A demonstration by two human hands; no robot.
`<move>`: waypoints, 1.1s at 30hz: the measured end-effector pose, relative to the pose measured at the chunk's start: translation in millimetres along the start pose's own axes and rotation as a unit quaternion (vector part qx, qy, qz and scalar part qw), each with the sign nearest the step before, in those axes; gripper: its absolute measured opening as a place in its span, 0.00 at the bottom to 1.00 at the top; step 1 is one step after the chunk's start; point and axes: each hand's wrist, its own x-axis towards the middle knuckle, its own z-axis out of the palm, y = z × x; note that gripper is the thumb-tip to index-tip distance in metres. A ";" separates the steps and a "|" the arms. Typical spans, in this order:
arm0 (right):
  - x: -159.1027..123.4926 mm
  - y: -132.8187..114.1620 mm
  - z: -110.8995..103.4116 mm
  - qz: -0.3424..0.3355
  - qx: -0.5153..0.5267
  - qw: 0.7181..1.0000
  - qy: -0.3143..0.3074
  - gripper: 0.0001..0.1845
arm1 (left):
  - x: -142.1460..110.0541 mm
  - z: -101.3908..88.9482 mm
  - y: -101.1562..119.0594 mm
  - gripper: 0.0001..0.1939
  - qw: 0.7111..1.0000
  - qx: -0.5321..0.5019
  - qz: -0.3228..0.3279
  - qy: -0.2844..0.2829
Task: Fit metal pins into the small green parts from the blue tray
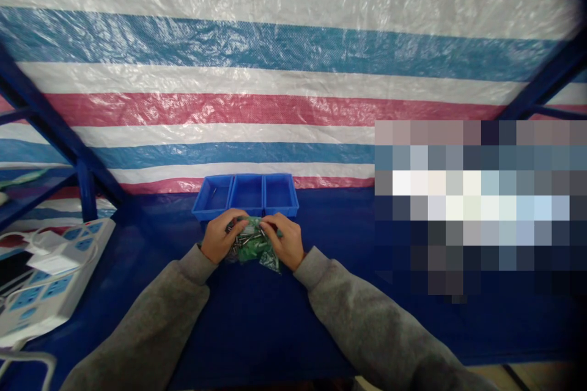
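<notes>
Between my two hands is a green-tinted clear plastic bag point(251, 249) with small dark and shiny metal pieces, perhaps screws, in or on it. My left hand point(223, 237) grips its left side, thumb and fingers pinched together. On the other side my right hand point(285, 238) has its thumb and fingers closed on the bag's upper right. A crinkled clear corner hangs out below the right hand. Just behind the hands stands a blue plastic tray point(246, 212) with three compartments; a tiny piece seems to lie in the left one.
White power strips point(87, 269) with a charger point(57, 253) and cables lie at the left of the blue tabletop point(266, 330). Blue frame bars point(85, 189) rise on both sides. A striped plastic sheet point(257, 110) hangs behind. The right side is pixelated.
</notes>
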 end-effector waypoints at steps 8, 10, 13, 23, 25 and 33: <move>-0.4 1.6 -0.4 -0.010 0.000 1.000 0.016 0.20 | -3.1 4.9 -5.8 0.17 0.974 -0.200 -0.110 -0.007; -2.0 3.6 0.6 -0.023 -0.001 1.000 0.013 0.20 | -2.7 5.3 -5.1 0.15 0.966 -0.231 -0.118 -0.013; -3.2 5.6 1.0 -0.025 -0.002 0.999 0.020 0.15 | -2.5 3.8 -2.2 0.11 0.967 -0.222 -0.122 -0.019; 0.4 3.3 1.3 0.009 0.034 0.999 0.036 0.08 | 0.6 -3.0 -0.1 0.13 0.999 -0.041 0.002 -0.004; -0.9 3.1 2.2 0.014 0.040 0.998 0.046 0.10 | 0.2 -1.5 -0.2 0.11 1.000 -0.007 -0.005 0.008; -2.0 4.5 -0.2 -0.019 0.055 0.998 -0.001 0.19 | -3.5 0.6 -4.3 0.11 0.996 -0.053 -0.071 0.021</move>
